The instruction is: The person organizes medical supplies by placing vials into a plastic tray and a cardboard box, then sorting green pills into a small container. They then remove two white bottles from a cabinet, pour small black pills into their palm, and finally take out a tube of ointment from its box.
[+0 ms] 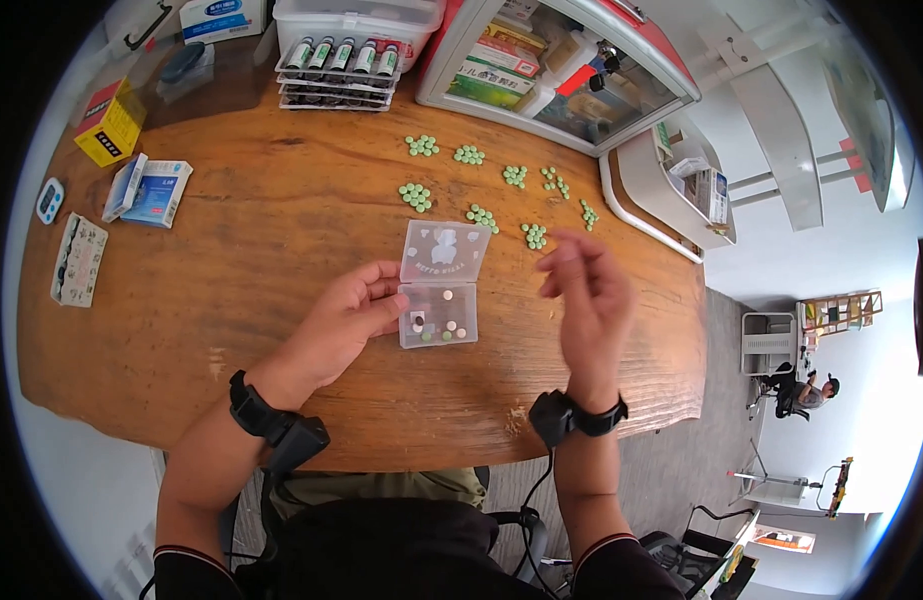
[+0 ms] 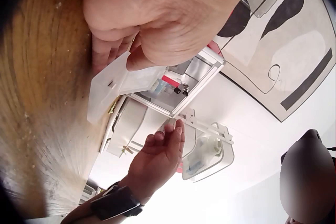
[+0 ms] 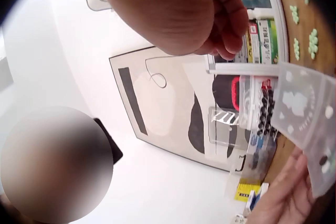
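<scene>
A clear hinged pill box (image 1: pixel 438 315) with its lid raised stands on the wooden table (image 1: pixel 251 220). Inside lie several pale tablets, a dark one and a few green ones. My left hand (image 1: pixel 357 310) grips its left side, the thumb at the near edge and fingers behind. To the right of the box, my right hand (image 1: pixel 593 300) is raised above the table, fingers bent and thumb close to them. No object shows at its fingertips, and I cannot tell whether a tablet is pinched there. Several clusters of green tablets (image 1: pixel 415 196) lie beyond the box.
At the back stand a plastic bin (image 1: pixel 356 25), racks of small vials (image 1: pixel 338 90) and a glass-fronted cabinet (image 1: pixel 551 75). A yellow box (image 1: pixel 111 125), blue-white cartons (image 1: pixel 156 193) and a timer (image 1: pixel 50 201) sit at left. A white rack (image 1: pixel 671 190) borders the right edge.
</scene>
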`<state>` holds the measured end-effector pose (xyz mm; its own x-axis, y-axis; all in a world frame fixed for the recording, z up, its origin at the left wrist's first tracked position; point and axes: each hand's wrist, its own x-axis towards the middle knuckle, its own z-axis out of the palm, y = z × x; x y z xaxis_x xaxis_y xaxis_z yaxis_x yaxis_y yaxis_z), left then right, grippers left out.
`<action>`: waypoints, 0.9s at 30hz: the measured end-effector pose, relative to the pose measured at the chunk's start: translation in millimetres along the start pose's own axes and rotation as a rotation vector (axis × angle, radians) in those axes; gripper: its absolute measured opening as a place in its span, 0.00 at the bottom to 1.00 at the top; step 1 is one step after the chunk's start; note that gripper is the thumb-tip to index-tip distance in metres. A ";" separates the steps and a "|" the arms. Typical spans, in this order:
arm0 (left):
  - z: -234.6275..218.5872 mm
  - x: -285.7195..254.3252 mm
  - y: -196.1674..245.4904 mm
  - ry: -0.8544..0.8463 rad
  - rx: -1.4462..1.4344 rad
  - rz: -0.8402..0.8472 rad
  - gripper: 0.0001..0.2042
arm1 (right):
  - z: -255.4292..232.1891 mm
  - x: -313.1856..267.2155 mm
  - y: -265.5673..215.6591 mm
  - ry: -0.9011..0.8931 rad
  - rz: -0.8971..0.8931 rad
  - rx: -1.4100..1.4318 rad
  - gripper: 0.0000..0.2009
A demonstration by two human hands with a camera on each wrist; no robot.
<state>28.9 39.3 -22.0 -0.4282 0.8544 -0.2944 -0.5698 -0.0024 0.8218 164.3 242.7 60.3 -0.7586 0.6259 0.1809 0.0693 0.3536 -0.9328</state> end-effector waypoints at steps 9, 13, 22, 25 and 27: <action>0.3 1.1 -0.5 -0.002 0.014 -0.004 0.17 | -35.7 63.3 89.0 0.054 -0.076 -0.542 0.11; 1.0 1.5 -1.3 -0.002 0.012 0.020 0.18 | -34.1 63.5 107.8 -0.067 -0.232 -0.734 0.14; 1.7 0.8 0.8 0.006 0.013 0.012 0.18 | -36.8 58.7 110.9 0.000 -0.175 -0.830 0.08; 1.5 0.1 0.9 -0.013 0.018 0.001 0.17 | -39.0 56.1 108.6 0.020 -0.110 -0.816 0.07; 2.6 -0.7 2.4 -0.012 0.023 0.007 0.17 | -38.0 48.9 97.5 0.078 -0.060 -0.706 0.07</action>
<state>29.8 40.1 -18.6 -0.4234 0.8605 -0.2833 -0.5509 0.0037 0.8346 158.5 334.3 -10.0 -0.7274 0.6298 0.2723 0.4518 0.7383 -0.5008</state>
